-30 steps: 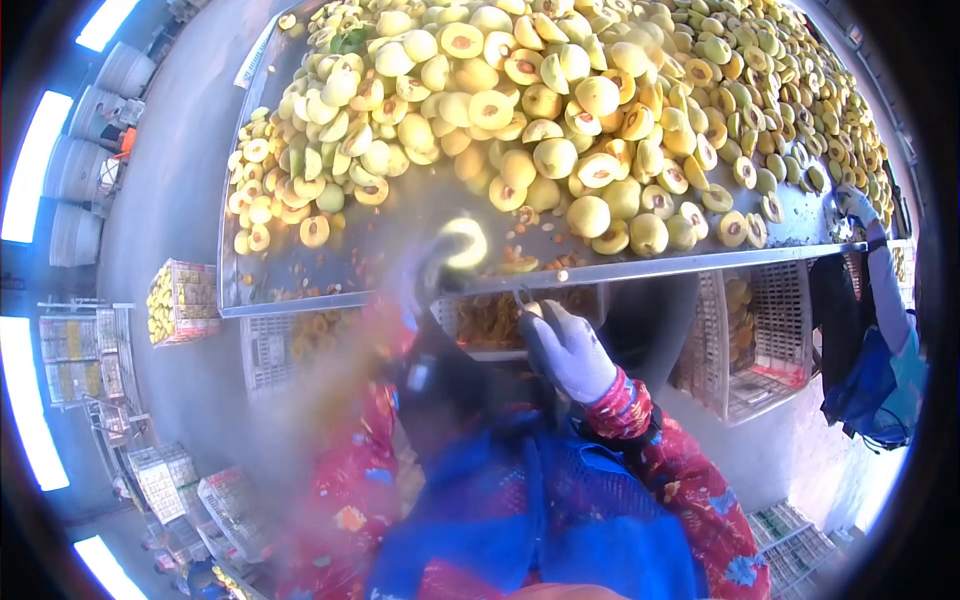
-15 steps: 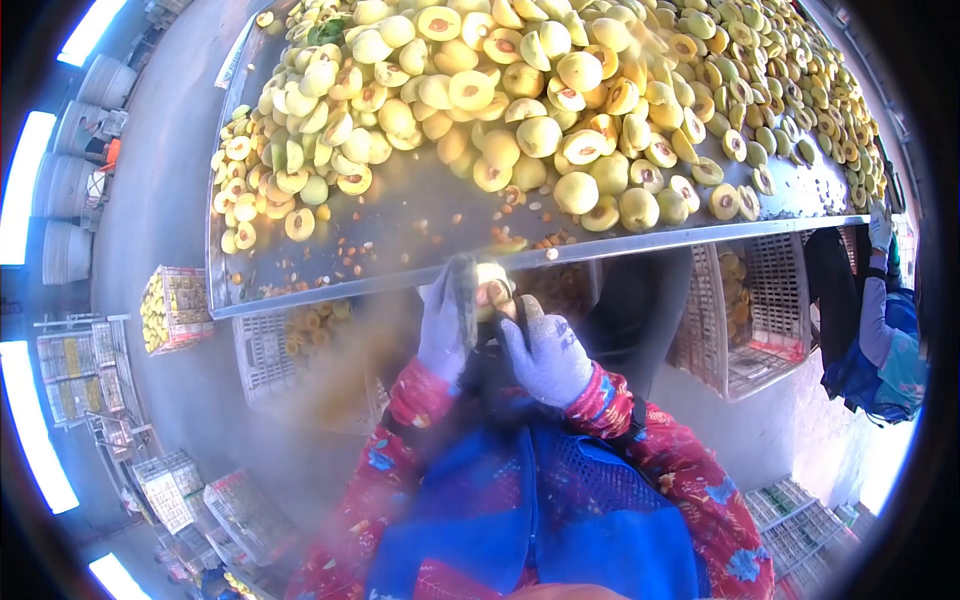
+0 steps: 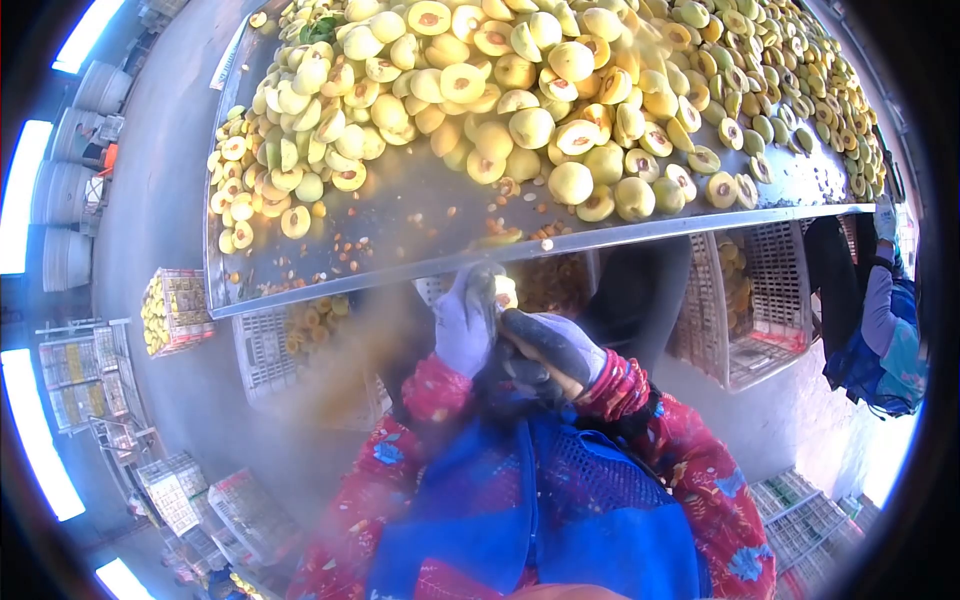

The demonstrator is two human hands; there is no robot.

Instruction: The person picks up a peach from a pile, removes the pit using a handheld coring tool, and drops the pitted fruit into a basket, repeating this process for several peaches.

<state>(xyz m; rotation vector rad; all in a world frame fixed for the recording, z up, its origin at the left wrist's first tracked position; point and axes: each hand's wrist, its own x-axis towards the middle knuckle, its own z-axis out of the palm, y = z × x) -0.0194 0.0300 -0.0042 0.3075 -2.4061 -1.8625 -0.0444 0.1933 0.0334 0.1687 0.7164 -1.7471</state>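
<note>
My left hand [image 3: 466, 322], in a pale glove with dark, dirty fingers, is closed around a light yellow fruit piece [image 3: 506, 292] just below the table's metal edge. Beside it on the right, my right hand [image 3: 553, 348] is curled with its dark palm side showing, its fingertips near the fruit. A tan, narrow thing shows at its lower side, too unclear to name. Halved yellow fruits [image 3: 462, 84] with brown centres lie heaped on the metal table [image 3: 400, 200] beyond my hands, with small pits and scraps near the edge.
Plastic crates [image 3: 262, 352] with fruit stand under the table, and a larger crate [image 3: 762, 350] is at the right. Another person [image 3: 880, 340] is at the far right edge. White tubs [image 3: 66, 255] and stacked crates [image 3: 85, 380] line the left.
My right hand has turned and curled inward, now showing its dark palm side. My left hand has shifted slightly right, and its fingers cover more of the fruit. The view has shifted slightly.
</note>
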